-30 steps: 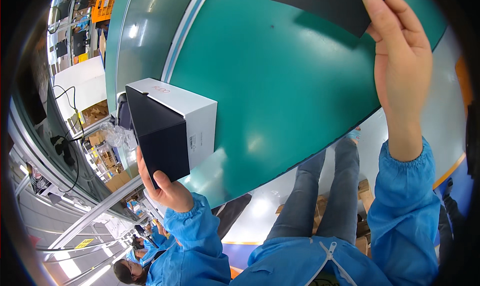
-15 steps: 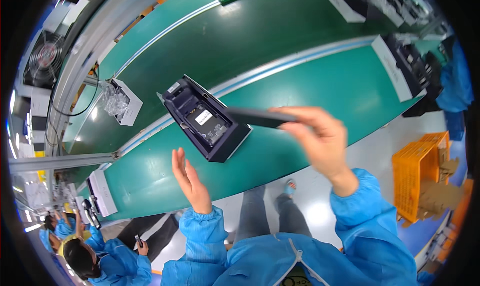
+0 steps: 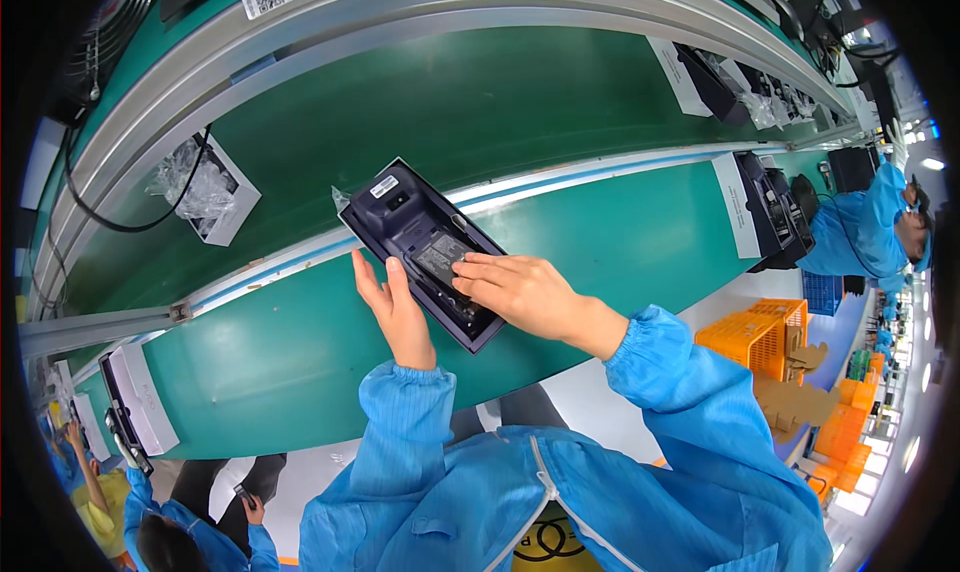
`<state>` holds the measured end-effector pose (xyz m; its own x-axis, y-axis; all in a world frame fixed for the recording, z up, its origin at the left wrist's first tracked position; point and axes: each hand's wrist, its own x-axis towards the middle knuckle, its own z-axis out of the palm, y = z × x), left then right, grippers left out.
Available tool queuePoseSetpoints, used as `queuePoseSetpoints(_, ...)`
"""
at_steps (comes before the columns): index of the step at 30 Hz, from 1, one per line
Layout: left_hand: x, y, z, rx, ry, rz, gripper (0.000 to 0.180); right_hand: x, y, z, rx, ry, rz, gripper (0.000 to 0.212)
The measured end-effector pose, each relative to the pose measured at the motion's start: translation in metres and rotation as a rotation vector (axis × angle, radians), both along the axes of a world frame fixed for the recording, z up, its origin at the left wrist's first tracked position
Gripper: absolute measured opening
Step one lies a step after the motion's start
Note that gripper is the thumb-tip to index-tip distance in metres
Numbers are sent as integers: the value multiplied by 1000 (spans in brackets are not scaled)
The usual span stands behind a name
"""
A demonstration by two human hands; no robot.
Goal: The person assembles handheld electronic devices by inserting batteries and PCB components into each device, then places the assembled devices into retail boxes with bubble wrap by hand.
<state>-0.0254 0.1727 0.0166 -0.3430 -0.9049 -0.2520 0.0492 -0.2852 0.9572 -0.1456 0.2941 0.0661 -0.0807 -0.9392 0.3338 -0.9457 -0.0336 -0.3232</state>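
A dark handheld device (image 3: 400,212), looking like a payment terminal, lies face down in an open dark box (image 3: 474,338) on the green bench. In its back recess sits a flat dark piece with a printed grey face (image 3: 438,256), apparently a battery. My right hand (image 3: 520,290) lies over it from the right, fingers stretched out with the tips on the piece's near side. Part of the recess is hidden under these fingers. My left hand (image 3: 398,317) is raised at the box's near left side, fingers apart and holding nothing; whether it touches the box, I cannot tell.
Another white-sided box with clear plastic wrap (image 3: 200,197) stands far left. A box (image 3: 145,402) sits at the bench's left end, another (image 3: 740,207) at the right. A metal frame (image 3: 420,7) spans the back. Co-workers sit left and right; orange crates (image 3: 750,332) stand right.
My right hand has brought the dark flat piece left and down into the device's recess, covering the white label there. The left hand has come close to the box. The view has shifted.
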Motion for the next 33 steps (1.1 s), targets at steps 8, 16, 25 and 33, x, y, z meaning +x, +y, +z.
queuePoseSetpoints(8,-3,8,-18,-18,68,-41,64,-11,-7,2,219,-140,119,35)
queuePoseSetpoints(16,-7,14,0,116,206,42,62,-8,0,25,360,15,264,65)
queuePoseSetpoints(25,15,4,32,-776,-439,-145,49,-53,12,29,245,-104,272,31)
queuePoseSetpoints(33,3,-6,49,-1080,-770,-748,36,-59,-33,23,336,-66,324,29)
